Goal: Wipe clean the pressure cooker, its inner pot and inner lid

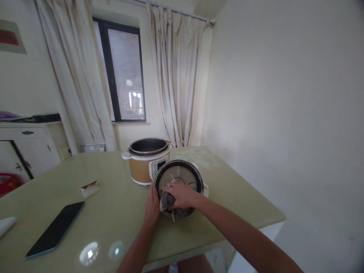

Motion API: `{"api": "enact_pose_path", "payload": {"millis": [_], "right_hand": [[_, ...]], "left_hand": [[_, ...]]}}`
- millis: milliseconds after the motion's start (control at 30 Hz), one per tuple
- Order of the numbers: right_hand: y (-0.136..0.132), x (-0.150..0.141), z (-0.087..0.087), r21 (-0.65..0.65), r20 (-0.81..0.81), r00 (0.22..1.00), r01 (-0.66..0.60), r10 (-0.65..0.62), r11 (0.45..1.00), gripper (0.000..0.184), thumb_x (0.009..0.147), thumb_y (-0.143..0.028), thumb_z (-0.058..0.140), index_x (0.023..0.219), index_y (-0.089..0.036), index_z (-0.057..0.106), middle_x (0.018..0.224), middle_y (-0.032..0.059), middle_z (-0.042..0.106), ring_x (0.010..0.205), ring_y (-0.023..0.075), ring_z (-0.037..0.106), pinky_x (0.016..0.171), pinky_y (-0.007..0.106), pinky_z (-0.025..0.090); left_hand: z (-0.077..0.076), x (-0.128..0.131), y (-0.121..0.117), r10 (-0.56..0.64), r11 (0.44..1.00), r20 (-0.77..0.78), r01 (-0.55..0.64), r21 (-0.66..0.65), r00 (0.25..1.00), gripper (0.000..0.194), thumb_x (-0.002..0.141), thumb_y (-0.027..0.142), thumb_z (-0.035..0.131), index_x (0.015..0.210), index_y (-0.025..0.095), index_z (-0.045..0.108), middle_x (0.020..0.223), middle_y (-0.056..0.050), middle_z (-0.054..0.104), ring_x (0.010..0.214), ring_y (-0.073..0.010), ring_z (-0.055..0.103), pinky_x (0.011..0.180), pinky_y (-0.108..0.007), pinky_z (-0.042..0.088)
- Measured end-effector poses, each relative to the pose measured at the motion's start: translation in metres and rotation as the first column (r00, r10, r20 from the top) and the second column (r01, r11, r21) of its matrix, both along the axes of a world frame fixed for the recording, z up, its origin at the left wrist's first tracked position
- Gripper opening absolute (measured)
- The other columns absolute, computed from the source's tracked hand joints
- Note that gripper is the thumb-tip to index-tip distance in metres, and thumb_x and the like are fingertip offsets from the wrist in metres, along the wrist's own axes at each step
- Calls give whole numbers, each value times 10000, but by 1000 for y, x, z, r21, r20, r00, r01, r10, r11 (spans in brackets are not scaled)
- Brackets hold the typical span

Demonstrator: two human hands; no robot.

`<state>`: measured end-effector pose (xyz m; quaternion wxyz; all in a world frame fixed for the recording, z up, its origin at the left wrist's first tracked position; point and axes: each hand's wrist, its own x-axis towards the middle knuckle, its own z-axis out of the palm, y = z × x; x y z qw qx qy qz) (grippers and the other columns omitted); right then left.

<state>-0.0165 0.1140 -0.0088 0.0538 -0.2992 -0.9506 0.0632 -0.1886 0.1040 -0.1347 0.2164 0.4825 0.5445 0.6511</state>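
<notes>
The round lid point(173, 173) of an electric pressure cooker is tilted up near the table's front edge, its metal inner face and dark sealing ring towards me. My left hand point(152, 206) grips the lid's left rim. Bunched in my right hand point(182, 195) is a grey cloth point(167, 200), pressed against the lower part of the lid's inside. Behind the lid stands the cooker point(139, 168), gold and white with a control panel, its top uncovered and a dark inner pot point(149, 145) in it.
On the pale green table point(113, 212), a black tablet-like slab point(57, 229) and a small packet point(90, 188) lie to the left. A white object point(6, 225) shows at the left edge. A wall point(284, 113) rises on the right, with a curtained window point(126, 72) behind.
</notes>
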Motion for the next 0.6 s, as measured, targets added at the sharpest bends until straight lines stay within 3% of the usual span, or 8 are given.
{"api": "enact_pose_path", "payload": {"millis": [100, 200, 400, 500, 600], "right_hand": [[-3, -15, -7, 63, -189, 965, 198, -183, 978, 626, 826, -430, 829, 1380, -241, 606, 1291, 122, 651, 1198, 315, 614, 997, 423, 516], [-7, -25, -13, 120, -232, 950, 239, -207, 964, 614, 838, -353, 776, 1416, -267, 587, 1323, 118, 641, 1262, 314, 583, 1005, 420, 514], [4, 1, -10, 10, -58, 997, 45, -44, 999, 589, 702, -441, 867, 1223, -215, 708, 1138, 99, 713, 1067, 310, 670, 961, 419, 535], [8, 26, -5, 4, 54, 993, 102, -102, 995, 636, 666, -469, 896, 1222, -214, 718, 1163, 117, 709, 1083, 336, 668, 935, 431, 548], [9, 40, 6, 143, 119, 967, 209, -226, 967, 727, 680, -431, 899, 1332, -217, 661, 1252, 155, 673, 1183, 380, 619, 927, 468, 557]], "left_hand": [[1, -2, -2, -42, 999, 11, 42, 30, 999, 598, 1072, 516, 364, 1535, 174, 527, 1563, -155, 588, 1495, -279, 510, 1281, -471, 368], [-1, -4, -3, -50, 998, 15, 49, 34, 999, 590, 1049, 506, 415, 1543, 201, 522, 1517, -142, 633, 1443, -288, 563, 1262, -493, 391], [2, -1, 0, -14, 1000, 21, 13, 13, 1000, 613, 1067, 556, 368, 1507, 172, 553, 1538, -165, 607, 1478, -282, 526, 1283, -455, 356], [5, 2, 2, 3, 999, 14, -4, 35, 1000, 601, 1066, 573, 370, 1486, 198, 580, 1561, -138, 592, 1511, -271, 488, 1303, -450, 326], [4, 2, 3, -5, 999, 3, 5, 43, 1000, 588, 1071, 562, 374, 1492, 207, 579, 1556, -126, 600, 1508, -265, 494, 1303, -462, 332]]}}
